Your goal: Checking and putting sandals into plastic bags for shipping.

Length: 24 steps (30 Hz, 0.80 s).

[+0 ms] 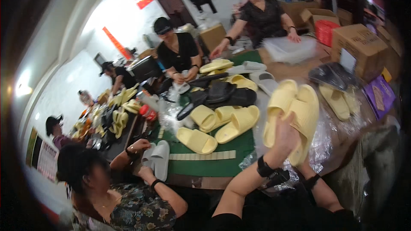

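Note:
A pair of pale yellow slippers (306, 102) is held up, soles together side by side, toes toward the far side. My left hand (287, 136) is closed around the pair, its fingers reaching into the foot opening. Behind the lower slipper, only the wrist side of my right hand (305, 169) shows; its fingers are hidden. Crumpled clear plastic bags (323, 141) lie on the table beneath and beside the slippers. Several more yellow slippers (197, 140) rest on the green mat (184, 167) to the left, with black slippers (220, 94) heaped behind them.
At the left a co-worker handles grey slippers (161, 162). Across the table, one person holds a grey slipper and another touches a stack of clear bags (289, 50). On the right are bagged slippers (334, 75), a cardboard box (359, 47) and a purple package (380, 97).

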Each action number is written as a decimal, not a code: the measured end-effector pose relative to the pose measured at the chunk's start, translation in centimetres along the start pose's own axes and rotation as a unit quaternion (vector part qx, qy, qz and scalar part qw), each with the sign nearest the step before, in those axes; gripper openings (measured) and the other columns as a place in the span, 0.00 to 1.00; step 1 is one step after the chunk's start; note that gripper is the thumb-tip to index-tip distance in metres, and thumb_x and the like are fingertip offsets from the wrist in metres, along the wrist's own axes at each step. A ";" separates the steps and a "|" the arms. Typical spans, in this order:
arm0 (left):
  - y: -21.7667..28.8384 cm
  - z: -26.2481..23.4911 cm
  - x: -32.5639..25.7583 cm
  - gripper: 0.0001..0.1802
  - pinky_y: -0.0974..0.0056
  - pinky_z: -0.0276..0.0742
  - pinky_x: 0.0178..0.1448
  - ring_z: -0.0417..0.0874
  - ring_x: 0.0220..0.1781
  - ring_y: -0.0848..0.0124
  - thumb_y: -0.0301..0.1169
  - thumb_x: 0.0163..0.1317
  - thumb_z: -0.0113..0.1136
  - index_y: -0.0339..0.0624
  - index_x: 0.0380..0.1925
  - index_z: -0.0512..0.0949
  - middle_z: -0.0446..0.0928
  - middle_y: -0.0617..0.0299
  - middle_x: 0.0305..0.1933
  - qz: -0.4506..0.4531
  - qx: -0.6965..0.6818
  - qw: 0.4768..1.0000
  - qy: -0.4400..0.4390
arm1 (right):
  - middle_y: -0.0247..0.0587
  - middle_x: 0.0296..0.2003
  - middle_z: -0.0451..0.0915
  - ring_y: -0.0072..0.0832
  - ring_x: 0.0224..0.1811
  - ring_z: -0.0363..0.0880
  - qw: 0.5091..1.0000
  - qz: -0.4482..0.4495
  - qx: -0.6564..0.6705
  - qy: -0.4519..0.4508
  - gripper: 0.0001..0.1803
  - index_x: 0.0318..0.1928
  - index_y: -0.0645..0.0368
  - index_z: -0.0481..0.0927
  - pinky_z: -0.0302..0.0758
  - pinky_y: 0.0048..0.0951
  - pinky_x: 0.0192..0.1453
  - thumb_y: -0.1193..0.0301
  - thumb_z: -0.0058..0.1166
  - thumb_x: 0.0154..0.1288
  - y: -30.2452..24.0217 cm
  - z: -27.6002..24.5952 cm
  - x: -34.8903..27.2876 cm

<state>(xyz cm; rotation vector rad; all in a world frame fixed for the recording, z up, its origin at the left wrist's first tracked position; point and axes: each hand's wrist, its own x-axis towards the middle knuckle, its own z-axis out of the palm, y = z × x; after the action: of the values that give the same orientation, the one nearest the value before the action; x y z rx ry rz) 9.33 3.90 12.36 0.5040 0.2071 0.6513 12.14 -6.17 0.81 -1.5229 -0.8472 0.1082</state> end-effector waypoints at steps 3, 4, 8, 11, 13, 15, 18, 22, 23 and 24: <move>-0.1 -1.5 3.2 0.18 0.56 0.73 0.57 0.75 0.52 0.61 0.29 0.65 0.55 0.42 0.53 0.64 0.72 0.54 0.51 -0.067 -0.101 0.992 0.026 | 0.56 0.44 0.75 0.52 0.51 0.71 0.987 0.061 -0.139 -0.062 0.19 0.46 0.65 0.74 0.66 0.47 0.54 0.70 0.58 0.54 -0.2 -0.6 -0.3; 0.2 -1.2 3.7 0.20 0.55 0.71 0.58 0.75 0.51 0.61 0.32 0.64 0.57 0.45 0.54 0.63 0.72 0.54 0.50 -0.083 -0.114 0.990 -0.024 | 0.57 0.43 0.74 0.54 0.50 0.69 0.981 0.058 -0.172 -0.070 0.19 0.46 0.65 0.74 0.65 0.48 0.55 0.70 0.57 0.53 2.4 -0.3 -0.5; -0.4 -1.8 1.5 0.32 0.58 0.67 0.62 0.72 0.58 0.60 0.23 0.63 0.53 0.44 0.65 0.53 0.63 0.53 0.62 -0.085 0.155 0.978 0.114 | 0.59 0.48 0.70 0.53 0.53 0.66 0.967 -0.047 -0.243 -0.061 0.22 0.49 0.68 0.70 0.62 0.47 0.59 0.70 0.52 0.53 3.0 -1.0 -0.8; -1.0 -3.1 -2.1 0.26 0.59 0.70 0.58 0.73 0.55 0.63 0.23 0.62 0.53 0.43 0.61 0.62 0.68 0.55 0.56 -0.137 0.303 0.943 -0.030 | 0.57 0.47 0.71 0.51 0.53 0.66 0.970 -0.053 -0.233 -0.050 0.23 0.49 0.67 0.70 0.62 0.46 0.58 0.69 0.54 0.52 3.0 -1.4 -1.1; -0.9 -5.1 -4.7 0.22 0.60 0.71 0.56 0.74 0.54 0.61 0.23 0.62 0.54 0.42 0.57 0.66 0.71 0.54 0.54 -0.144 0.451 0.874 -0.109 | 0.57 0.47 0.71 0.51 0.52 0.67 0.963 -0.042 -0.255 -0.076 0.23 0.49 0.67 0.70 0.62 0.46 0.58 0.69 0.54 0.53 3.4 -1.4 -1.2; -0.5 -6.6 -6.7 0.19 0.60 0.72 0.55 0.75 0.53 0.59 0.23 0.61 0.54 0.40 0.54 0.70 0.73 0.52 0.51 -0.147 0.582 0.778 -0.184 | 0.59 0.47 0.71 0.53 0.52 0.67 0.975 -0.011 -0.202 -0.086 0.24 0.52 0.66 0.68 0.63 0.46 0.57 0.69 0.53 0.55 1.3 -2.0 -0.9; -0.2 -7.5 -9.0 0.15 0.56 0.72 0.55 0.76 0.52 0.53 0.27 0.60 0.56 0.36 0.48 0.74 0.76 0.48 0.48 -0.011 0.778 0.568 -0.267 | 0.59 0.47 0.71 0.54 0.51 0.68 0.983 -0.021 -0.182 0.011 0.26 0.54 0.67 0.68 0.64 0.47 0.56 0.70 0.53 0.55 3.4 -1.3 -1.3; -0.8 -11.0 -9.7 0.20 0.47 0.66 0.60 0.70 0.58 0.47 0.35 0.58 0.59 0.43 0.51 0.74 0.70 0.43 0.56 0.188 0.837 0.452 -0.244 | 0.60 0.49 0.71 0.54 0.53 0.69 0.984 0.034 -0.176 0.011 0.29 0.60 0.64 0.63 0.65 0.45 0.59 0.72 0.51 0.57 4.5 -0.9 -1.7; -1.1 -11.6 -9.7 0.21 0.47 0.65 0.61 0.68 0.61 0.47 0.36 0.59 0.59 0.45 0.53 0.74 0.68 0.43 0.59 0.188 0.857 0.409 -0.252 | 0.60 0.49 0.71 0.54 0.53 0.69 0.984 0.033 -0.177 0.012 0.29 0.60 0.64 0.63 0.65 0.45 0.59 0.72 0.51 0.57 5.2 -1.0 -1.7; -1.4 -12.1 -9.9 0.22 0.47 0.64 0.63 0.66 0.63 0.47 0.37 0.59 0.58 0.47 0.54 0.74 0.66 0.43 0.61 0.187 0.874 0.366 -0.259 | 0.60 0.50 0.71 0.53 0.53 0.69 0.992 0.067 -0.105 0.009 0.29 0.61 0.63 0.62 0.66 0.43 0.60 0.74 0.50 0.58 5.9 -1.1 -1.5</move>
<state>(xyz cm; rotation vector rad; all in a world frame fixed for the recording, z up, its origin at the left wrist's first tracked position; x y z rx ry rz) -1.69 1.39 1.51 2.9393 0.0920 0.4026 14.24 -7.29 -4.94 -1.7763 -0.7597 0.1052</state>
